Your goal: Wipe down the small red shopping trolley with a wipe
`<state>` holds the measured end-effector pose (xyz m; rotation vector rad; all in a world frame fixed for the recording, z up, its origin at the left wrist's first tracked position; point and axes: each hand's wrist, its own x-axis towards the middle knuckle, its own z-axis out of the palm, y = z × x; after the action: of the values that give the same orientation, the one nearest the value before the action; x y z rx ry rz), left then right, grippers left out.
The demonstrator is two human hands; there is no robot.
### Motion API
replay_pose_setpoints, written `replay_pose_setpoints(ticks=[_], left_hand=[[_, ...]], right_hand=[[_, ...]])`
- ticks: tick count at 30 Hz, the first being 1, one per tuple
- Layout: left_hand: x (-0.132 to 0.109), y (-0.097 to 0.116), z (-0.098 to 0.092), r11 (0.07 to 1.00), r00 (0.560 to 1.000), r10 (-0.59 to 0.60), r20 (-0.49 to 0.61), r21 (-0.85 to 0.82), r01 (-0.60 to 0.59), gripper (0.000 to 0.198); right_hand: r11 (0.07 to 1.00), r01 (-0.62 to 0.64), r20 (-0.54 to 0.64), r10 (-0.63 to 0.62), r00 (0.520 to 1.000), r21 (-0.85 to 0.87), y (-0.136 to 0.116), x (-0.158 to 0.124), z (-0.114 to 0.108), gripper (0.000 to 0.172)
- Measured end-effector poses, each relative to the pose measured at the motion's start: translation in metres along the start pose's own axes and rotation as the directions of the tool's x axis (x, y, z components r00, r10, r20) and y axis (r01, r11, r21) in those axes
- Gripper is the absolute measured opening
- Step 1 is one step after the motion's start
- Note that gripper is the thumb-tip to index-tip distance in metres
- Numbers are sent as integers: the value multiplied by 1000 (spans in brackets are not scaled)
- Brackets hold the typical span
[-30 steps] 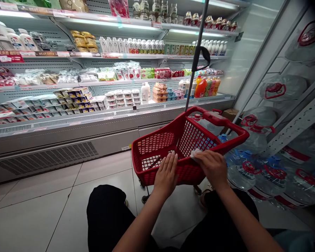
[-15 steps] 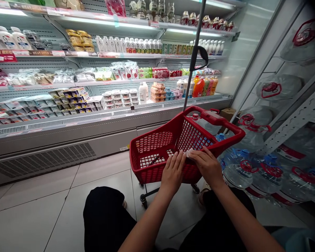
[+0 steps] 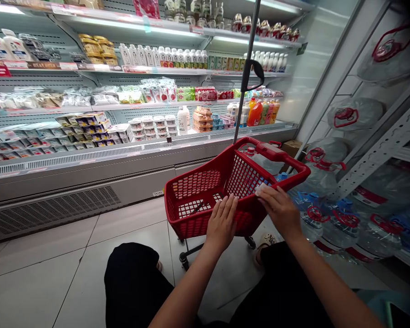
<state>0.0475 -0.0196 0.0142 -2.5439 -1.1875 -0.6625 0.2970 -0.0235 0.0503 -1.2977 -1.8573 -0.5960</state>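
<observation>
1. Hands of a person crouching on the tiled floor (image 3: 48, 278) both rest on a red wheeled basket (image 3: 194, 193), which stands just beyond the fingertips, in front of the knees.
2. Left hand (image 3: 221, 223) lies flat against the basket's near wall. Its fingers are straight and side by side, gripping nothing, and the fingertips reach the rim.
3. Right hand (image 3: 280, 210) sits just to the right of the left one on the same rim. Its fingers are closed down over a small white wipe (image 3: 260, 189), pinning it to the red plastic. Only a corner of the wipe shows past the fingertips.
4. Beyond both hands, a grey pole (image 3: 238, 117) with a black loop rises from the basket's far side.
5. Right of the right hand, clear water jugs (image 3: 341, 228) with red and blue markings lie on a white rack. Their print is too blurred to read.
6. Well beyond the left hand runs a chiller cabinet (image 3: 88, 157), holding stacked white cups (image 3: 152, 127), a white bottle (image 3: 182, 119) and an orange bottle (image 3: 255, 114).
7. Price strips along the shelf edges show red and white, but no word or brand on them can be made out.
</observation>
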Motion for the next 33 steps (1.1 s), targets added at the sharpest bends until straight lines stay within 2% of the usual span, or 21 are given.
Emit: replay_pose_setpoints(ticks=[3, 6, 9, 12, 15, 19, 21, 24, 26, 29, 31, 33], left_hand=[[-1, -5, -3, 1000, 1000, 9, 0, 26, -9, 80], [-2, -9, -6, 999, 1000, 16, 0, 37, -16, 79], [-2, -9, -5, 999, 1000, 13, -7, 37, -13, 79], [-3, -5, -3, 999, 1000, 5, -20, 39, -5, 80], [-2, 0, -1, 999, 1000, -3, -27, 49, 4, 81], [-3, 3, -1, 998, 999, -8, -32, 60, 10, 80], [-3, 3, -2, 998, 999, -2, -35, 61, 4, 80], [-4, 1, -3, 997, 1000, 14, -27, 73, -12, 82], [-4, 1, -3, 997, 1000, 17, -22, 82, -15, 82], [-3, 2, -2, 997, 1000, 9, -25, 78, -7, 81], [-2, 4, 0, 998, 1000, 4, -27, 68, -2, 81], [-1, 5, 1, 998, 1000, 1, -26, 63, 1, 82]], right_hand=[[993, 117, 39, -116, 993, -21, -9, 1, 2, 33], [981, 174, 17, -174, 985, -79, 10, 4, -8, 41], [983, 136, -36, -141, 989, -124, 40, 7, -22, 40], [989, 23, -124, -42, 991, -147, 58, 7, -29, 38], [989, -12, -126, -7, 992, -148, 46, 5, -25, 41], [989, 119, 18, -118, 993, -82, 0, 0, -7, 50], [981, 186, 80, -182, 980, -47, -15, -1, -2, 54], [972, 230, 119, -222, 968, -52, -5, 0, -8, 56], [977, 192, 84, -185, 979, -91, 17, 2, -18, 56], [986, 88, -40, -94, 995, -143, 46, 2, -28, 55], [989, 30, -94, -44, 995, -144, 52, 1, -28, 53], [993, 0, -101, -12, 995, -121, 44, 0, -21, 53]])
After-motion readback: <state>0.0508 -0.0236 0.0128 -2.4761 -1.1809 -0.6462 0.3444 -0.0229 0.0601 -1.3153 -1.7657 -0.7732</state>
